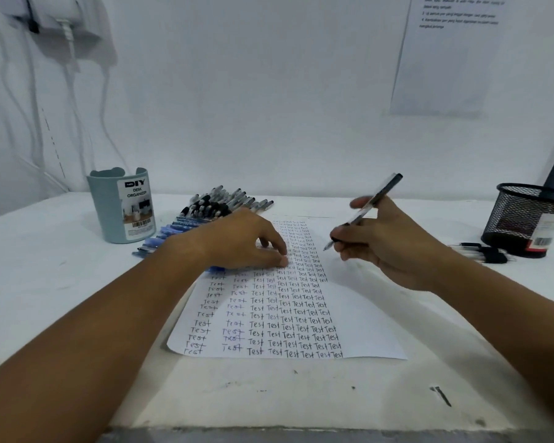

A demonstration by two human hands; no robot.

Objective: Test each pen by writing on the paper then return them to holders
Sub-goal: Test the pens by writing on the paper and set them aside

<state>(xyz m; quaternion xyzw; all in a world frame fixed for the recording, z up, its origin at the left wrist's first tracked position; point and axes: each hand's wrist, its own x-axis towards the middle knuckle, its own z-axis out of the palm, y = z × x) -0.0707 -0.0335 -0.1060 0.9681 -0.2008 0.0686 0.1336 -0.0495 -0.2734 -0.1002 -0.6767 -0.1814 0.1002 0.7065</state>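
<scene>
pen in hand: a black-capped pen (363, 212) is gripped by the right hand (387, 247), with its tip just above the right part of the paper (359, 318), seemingly not touching.
long axis: tilted, tip pointed down and left toward the written columns, cap end raised up and right toward the wall.
key relation: the unwritten strip of paper lies just below and left of the tip; the right hand is judged the nearer one for the next stroke.
pen look: slim clear barrel, dark tip and cap, slightly blurred.
left hand: the left hand (247, 241) is laid on the paper's upper left, fingers loosely bent, fingertips pressed to the sheet; nothing is held.
pen pile: black and blue pens (205, 215) are heaped behind the left hand, beside the blue organizer (122, 209).
mesh holder: a black mesh holder (525, 215) stands far right, with a few pens (483, 254) lying at its base.
</scene>
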